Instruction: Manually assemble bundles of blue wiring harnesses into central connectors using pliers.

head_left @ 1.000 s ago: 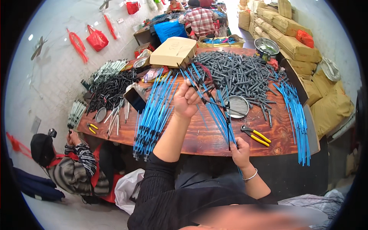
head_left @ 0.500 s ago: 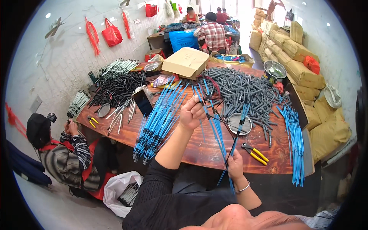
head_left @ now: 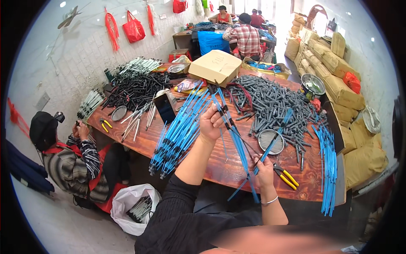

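Reddish-brown wood forms the counter (head_left: 311,186). Its broadest load, the heap of loose grey pieces (head_left: 277,99) at 1 o'clock, looks far from used up. At 10 o'clock lies a stack of blue rods with dark fittings (head_left: 182,135), seemingly done; at 3 o'clock, the mostly plain blue rods (head_left: 327,169) appear to be left. Between them are the held rods (head_left: 240,144), apparently part-way: the left hand (head_left: 211,122) curls firmly around their upper part, while the right hand (head_left: 265,171) pinches a slanting rod. At its 1 o'clock sits a round dish (head_left: 275,146); at its 3 o'clock, yellow-handled pliers (head_left: 290,179).
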Tool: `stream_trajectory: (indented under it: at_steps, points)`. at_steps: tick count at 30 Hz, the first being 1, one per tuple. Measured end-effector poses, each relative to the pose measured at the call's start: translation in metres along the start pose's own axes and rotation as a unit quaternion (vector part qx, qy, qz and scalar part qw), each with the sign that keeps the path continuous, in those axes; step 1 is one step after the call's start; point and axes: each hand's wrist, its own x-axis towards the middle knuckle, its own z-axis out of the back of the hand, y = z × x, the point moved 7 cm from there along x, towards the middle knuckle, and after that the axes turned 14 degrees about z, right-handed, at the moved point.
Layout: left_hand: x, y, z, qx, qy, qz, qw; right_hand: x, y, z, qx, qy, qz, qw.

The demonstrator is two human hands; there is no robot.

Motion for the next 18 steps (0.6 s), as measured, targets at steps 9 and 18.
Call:
stream_trajectory:
  at_steps: [9, 18]
  points:
    - [-0.002, 0.040, -0.007, 0.103, -0.016, 0.092, 0.990, 0.057, 0.053, -0.097, -0.178, 0.249, 0.008, 0.952]
    - [-0.052, 0.035, -0.022, 0.125, -0.185, 0.122, 0.967, 0.098, 0.078, 0.013, -0.248, -0.022, 0.141, 0.958]
